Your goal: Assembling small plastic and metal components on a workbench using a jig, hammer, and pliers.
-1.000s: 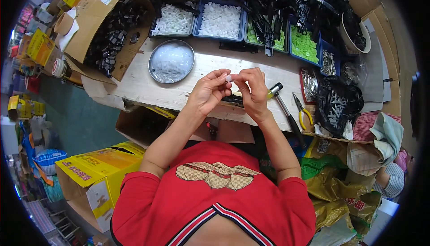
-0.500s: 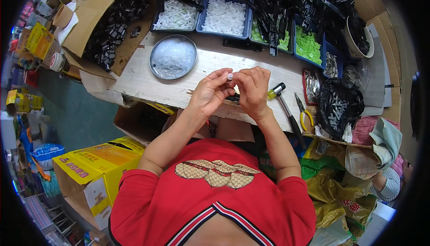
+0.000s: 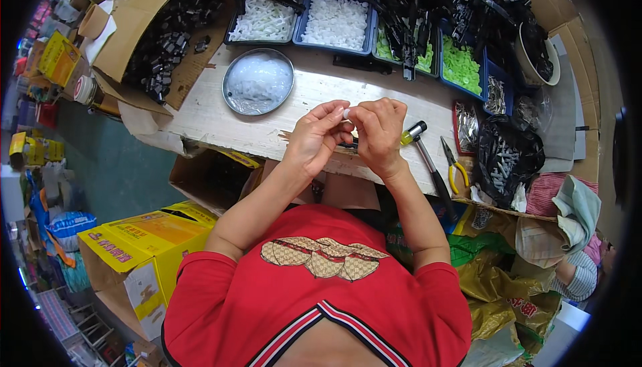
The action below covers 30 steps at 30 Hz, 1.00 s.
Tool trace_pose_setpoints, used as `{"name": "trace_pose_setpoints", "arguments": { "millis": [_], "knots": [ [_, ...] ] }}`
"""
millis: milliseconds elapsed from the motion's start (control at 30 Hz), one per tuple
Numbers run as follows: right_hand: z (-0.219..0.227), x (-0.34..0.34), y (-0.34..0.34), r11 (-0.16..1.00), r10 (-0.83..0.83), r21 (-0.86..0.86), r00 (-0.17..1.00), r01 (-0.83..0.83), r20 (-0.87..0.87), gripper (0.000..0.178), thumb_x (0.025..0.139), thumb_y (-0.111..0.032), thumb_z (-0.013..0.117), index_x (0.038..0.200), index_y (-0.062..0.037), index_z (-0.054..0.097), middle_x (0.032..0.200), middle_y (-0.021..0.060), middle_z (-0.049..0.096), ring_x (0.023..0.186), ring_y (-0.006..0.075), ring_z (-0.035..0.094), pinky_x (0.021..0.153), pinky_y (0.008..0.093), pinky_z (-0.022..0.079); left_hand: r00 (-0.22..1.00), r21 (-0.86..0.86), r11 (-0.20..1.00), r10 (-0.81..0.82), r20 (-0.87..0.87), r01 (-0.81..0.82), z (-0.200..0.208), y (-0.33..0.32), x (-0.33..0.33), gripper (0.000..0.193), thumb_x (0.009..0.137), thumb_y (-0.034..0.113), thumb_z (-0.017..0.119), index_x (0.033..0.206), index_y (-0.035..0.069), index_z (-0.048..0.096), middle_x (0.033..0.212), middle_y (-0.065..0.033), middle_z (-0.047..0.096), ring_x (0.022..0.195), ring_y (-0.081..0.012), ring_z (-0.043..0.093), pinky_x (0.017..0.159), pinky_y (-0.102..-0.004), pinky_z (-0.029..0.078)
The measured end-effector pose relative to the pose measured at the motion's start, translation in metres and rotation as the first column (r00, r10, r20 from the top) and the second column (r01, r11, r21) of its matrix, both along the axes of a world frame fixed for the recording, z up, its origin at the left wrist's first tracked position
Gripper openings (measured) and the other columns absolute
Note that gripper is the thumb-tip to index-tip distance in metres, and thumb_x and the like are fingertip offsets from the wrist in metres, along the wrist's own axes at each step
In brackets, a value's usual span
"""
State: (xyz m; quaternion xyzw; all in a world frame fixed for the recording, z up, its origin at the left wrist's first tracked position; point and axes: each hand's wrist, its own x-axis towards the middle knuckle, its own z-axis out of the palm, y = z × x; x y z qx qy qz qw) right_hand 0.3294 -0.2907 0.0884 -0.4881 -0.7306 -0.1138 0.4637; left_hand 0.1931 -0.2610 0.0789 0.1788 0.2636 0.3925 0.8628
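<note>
White, the small piece (image 3: 346, 114) sits pinched between fingertips of my left hand (image 3: 311, 138) and right hand (image 3: 380, 138), above the pale bench (image 3: 321, 85); covered, its long axis and direction I cannot tell.

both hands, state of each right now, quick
Left hand: closed, holding a small white plastic-looking piece.
Right hand: curled in at the same piece; whether it also grips cannot be told.

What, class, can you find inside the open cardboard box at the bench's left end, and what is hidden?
The cardboard box holds a heap of small dark blocky parts, with one lying apart on bare cardboard. Whatever lies beneath the heap is covered.
</note>
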Motion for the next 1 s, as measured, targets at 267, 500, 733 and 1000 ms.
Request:
{"name": "trace_pose_setpoints", "arguments": {
  "millis": [267, 500, 733, 1000],
  "knots": [
    [-0.004, 0.0, 0.004, 0.877, 0.111, -0.386, 0.901, -0.288, -0.419, 0.008, 0.075, -0.007, 0.061, 0.081, -0.0067, 0.057, 0.074, 0.0031, 0.057, 0.07, 0.019, 0.053, 0.066, 0.0299, 0.032, 0.942, 0.387, 0.92, 0.183, -0.28, -0.063, -0.005, -0.013, -0.007, 0.018, 0.087, 0.006, 0.053, 0.102, -0.001, 0.058, 0.082, -0.0062, 0.061, 0.068, -0.0094, 0.057, 0.057, -0.021, 0.049],
    [-0.014, -0.016, -0.008, 0.878, -0.01, -0.426, 0.882, -0.217, -0.471, 0.007, 0.079, -0.002, 0.059, 0.085, -0.0029, 0.059, 0.082, 0.0063, 0.061, 0.075, 0.0161, 0.057, 0.07, 0.0264, 0.043, 0.951, 0.383, 0.92, 0.188, -0.243, -0.084, -0.018, -0.019, -0.017, 0.021, 0.085, 0.004, 0.056, 0.105, -0.001, 0.057, 0.084, -0.0065, 0.061, 0.067, -0.0093, 0.057, 0.055, -0.0208, 0.049],
    [-0.028, -0.023, -0.009, 0.865, 0.058, -0.375, 0.808, -0.334, -0.586, 0.007, 0.079, 0.0, 0.057, 0.085, -0.0018, 0.057, 0.082, 0.0064, 0.055, 0.076, 0.017, 0.055, 0.067, 0.0264, 0.042, 0.959, 0.406, 0.911, 0.171, -0.228, -0.066, -0.029, -0.017, -0.023, 0.024, 0.084, 0.005, 0.057, 0.107, -0.001, 0.056, 0.082, -0.0054, 0.06, 0.063, -0.0089, 0.056, 0.05, -0.0209, 0.049],
    [-0.037, -0.02, -0.014, 0.872, -0.047, -0.486, 0.979, -0.057, -0.199, 0.006, 0.077, -0.006, 0.058, 0.08, -0.0079, 0.053, 0.082, 0.0035, 0.052, 0.08, 0.021, 0.047, 0.072, 0.0332, 0.031, 0.806, 0.505, 0.856, 0.221, -0.55, 0.11, -0.028, 0.003, -0.048, 0.027, 0.081, 0.007, 0.063, 0.106, -0.001, 0.058, 0.08, 0.0003, 0.055, 0.054, -0.0009, 0.046, 0.045, -0.0154, 0.039]
  ]
}}
